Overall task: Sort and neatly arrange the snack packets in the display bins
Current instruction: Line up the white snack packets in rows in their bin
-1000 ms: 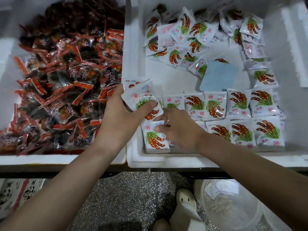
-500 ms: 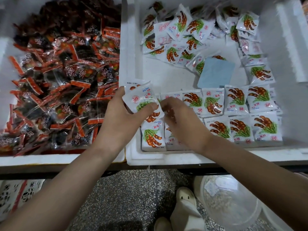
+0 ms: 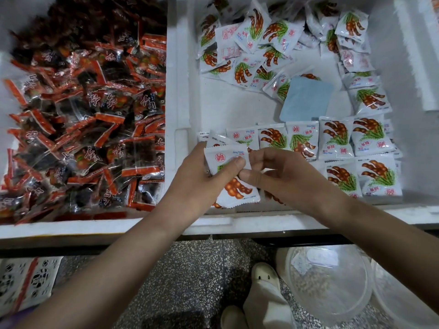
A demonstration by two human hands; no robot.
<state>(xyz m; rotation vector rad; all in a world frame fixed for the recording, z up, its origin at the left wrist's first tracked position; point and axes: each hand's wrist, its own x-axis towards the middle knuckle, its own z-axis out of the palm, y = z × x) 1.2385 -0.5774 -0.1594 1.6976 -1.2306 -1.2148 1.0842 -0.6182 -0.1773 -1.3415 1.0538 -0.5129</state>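
Left hand [image 3: 194, 179]: curled round a packet stack [image 3: 225, 160], thumb pressed across the topmost face, with the lowest packet fanned out below the palm. Right hand [image 3: 287, 179]: fingers bent, thumb and forefinger pinched at the same stack's right edge, apparently to draw one packet off.

Both held over the near left corner of the white bin [image 3: 261, 222], just beside the tidy rows [image 3: 335, 141] already laid face up. Corner floor itself hidden beneath the hands.

Loose heap [image 3: 251, 43] of like packets noted at the bin's back. Blue card [image 3: 306, 98] set between heap and rows. Neighbouring bin [image 3: 71, 227] packed with red-and-dark packets [image 3: 90, 110], jumbled.

Risks judged:
- slip of the fanned bottom packet from a loose grip on slick wrappers;
- two packets drawn together instead of one;
- laid rows nudged askew by the right wrist poised over them;
- stray packet tipped over the dividing wall into the wrong bin.
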